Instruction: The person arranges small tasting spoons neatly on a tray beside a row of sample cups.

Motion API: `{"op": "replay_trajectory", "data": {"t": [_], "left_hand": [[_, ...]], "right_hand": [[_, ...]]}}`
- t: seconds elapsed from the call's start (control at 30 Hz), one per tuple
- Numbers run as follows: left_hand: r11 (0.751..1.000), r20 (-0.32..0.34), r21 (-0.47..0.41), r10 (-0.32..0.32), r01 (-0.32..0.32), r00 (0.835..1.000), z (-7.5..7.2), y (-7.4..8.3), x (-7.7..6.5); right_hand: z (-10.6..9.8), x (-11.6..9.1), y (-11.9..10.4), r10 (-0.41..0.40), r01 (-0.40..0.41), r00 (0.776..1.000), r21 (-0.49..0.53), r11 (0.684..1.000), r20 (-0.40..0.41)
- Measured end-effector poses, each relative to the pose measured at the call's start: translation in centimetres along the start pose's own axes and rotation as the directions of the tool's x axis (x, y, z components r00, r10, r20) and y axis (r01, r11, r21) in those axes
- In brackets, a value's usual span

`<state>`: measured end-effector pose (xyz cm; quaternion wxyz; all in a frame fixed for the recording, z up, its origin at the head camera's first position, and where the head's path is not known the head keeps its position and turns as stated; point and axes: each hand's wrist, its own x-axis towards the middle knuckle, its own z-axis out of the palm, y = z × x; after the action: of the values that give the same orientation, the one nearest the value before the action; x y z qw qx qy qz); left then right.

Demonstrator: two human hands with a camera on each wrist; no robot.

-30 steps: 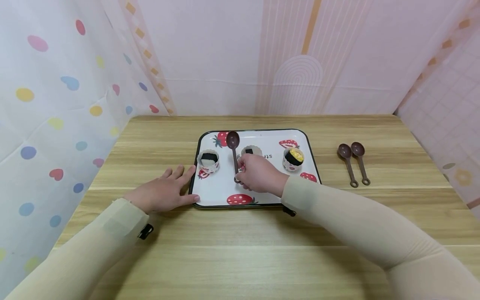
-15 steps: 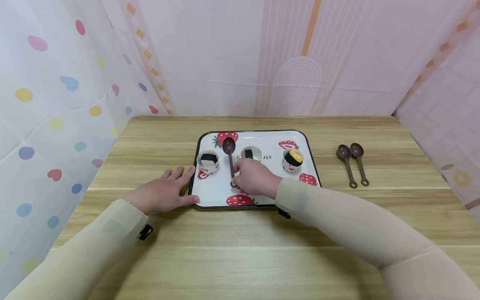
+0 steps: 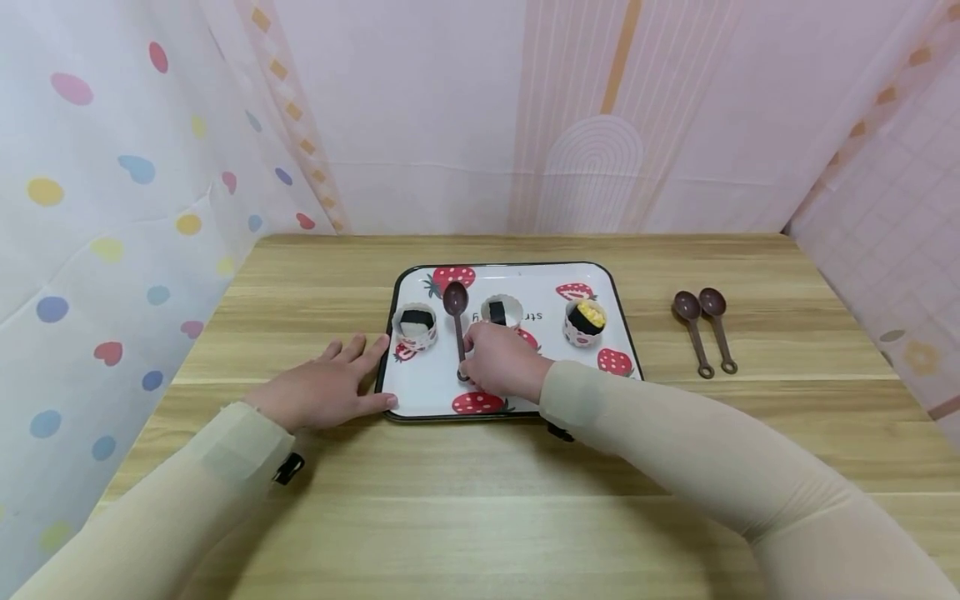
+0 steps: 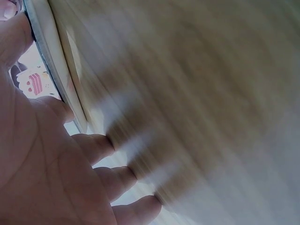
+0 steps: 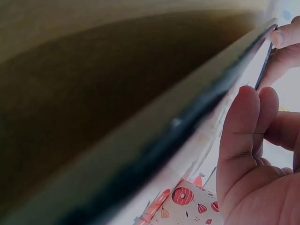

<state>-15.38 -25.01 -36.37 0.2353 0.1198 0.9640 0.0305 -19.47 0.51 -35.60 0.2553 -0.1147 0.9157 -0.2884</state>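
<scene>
At centre, the right hand (image 3: 501,358) pinches a brown spoon (image 3: 459,328) over the tray (image 3: 420,393), likely placing it; next calls for gentle release. Centre-left, the left hand (image 3: 324,388), spread, touches the tray.

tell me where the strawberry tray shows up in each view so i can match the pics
Head: the tray lies just below the picture's centre.
Left wrist: partly in view at the upper left, its outer wall slanting down to the right.
Right wrist: partly in view, its dark rim running from lower left to upper right.
Shared landmark: the left hand, at the tray's left edge in head, lower left in left wrist, upper right in right wrist.
</scene>
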Motion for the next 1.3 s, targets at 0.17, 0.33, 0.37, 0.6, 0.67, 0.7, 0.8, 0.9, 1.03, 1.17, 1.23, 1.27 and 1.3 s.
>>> {"op": "replay_trajectory", "data": {"t": [0.17, 0.33, 0.37, 0.6, 0.67, 0.7, 0.8, 0.9, 1.03, 1.17, 1.23, 1.27, 1.3], "left_hand": [[1.0, -0.005, -0.001, 0.005, -0.005, 1.0, 0.18, -0.07, 0.01], [1.0, -0.007, -0.002, 0.01, -0.01, 1.0, 0.23, -0.12, 0.04], [1.0, -0.008, -0.001, 0.011, -0.011, 1.0, 0.24, -0.12, 0.04], [1.0, -0.01, 0.002, 0.013, -0.013, 1.0, 0.07, 0.04, -0.12], [1.0, -0.011, 0.004, 0.015, -0.015, 1.0, 0.0, 0.09, -0.14], [1.0, -0.012, 0.004, 0.017, -0.016, 1.0, -0.03, 0.11, -0.14], [1.0, -0.013, 0.006, 0.023, -0.023, 1.0, -0.14, 0.21, -0.2], [1.0, -0.012, 0.004, 0.023, -0.023, 1.0, -0.2, 0.26, -0.22], [1.0, -0.011, 0.006, 0.023, -0.023, 1.0, -0.28, 0.23, -0.22], [1.0, -0.012, 0.006, 0.024, -0.024, 1.0, -0.28, 0.16, -0.17], [1.0, -0.014, 0.005, 0.027, -0.027, 1.0, -0.22, 0.11, -0.14], [1.0, -0.015, 0.005, 0.029, -0.029, 0.999, -0.17, 0.08, -0.12], [0.999, -0.016, 0.006, 0.031, -0.031, 0.999, -0.12, 0.03, -0.09]], "right_hand": [[0.11, 0.23, 0.06, -0.007, 0.006, 1.0, -0.019, 1.0, -0.014], [0.29, 0.58, 0.12, -0.007, 0.006, 1.0, -0.045, 0.999, -0.029], [0.36, 0.66, 0.13, -0.007, 0.005, 0.999, -0.054, 0.999, -0.032], [0.49, 0.9, -0.07, 0.011, -0.014, 1.0, -0.131, 0.991, -0.025], [0.5, 0.91, -0.13, 0.014, -0.017, 1.0, -0.156, 0.988, -0.022], [0.52, 0.93, -0.15, 0.018, -0.021, 1.0, -0.162, 0.987, -0.021], [0.57, 0.96, -0.17, 0.03, -0.033, 0.999, -0.18, 0.983, -0.02], [0.58, 0.9, -0.26, 0.036, -0.039, 0.999, -0.193, 0.98, -0.023], [0.56, 0.7, -0.44, 0.047, -0.05, 0.999, -0.193, 0.98, -0.021], [0.54, 0.68, -0.54, 0.068, -0.07, 0.998, -0.188, 0.98, -0.013], [0.57, 0.72, -0.53, 0.07, -0.071, 0.997, -0.192, 0.979, -0.012], [0.6, 0.75, -0.52, 0.067, -0.068, 0.998, -0.195, 0.978, -0.011], [0.63, 0.77, -0.5, 0.064, -0.065, 0.998, -0.197, 0.978, -0.012]]}}
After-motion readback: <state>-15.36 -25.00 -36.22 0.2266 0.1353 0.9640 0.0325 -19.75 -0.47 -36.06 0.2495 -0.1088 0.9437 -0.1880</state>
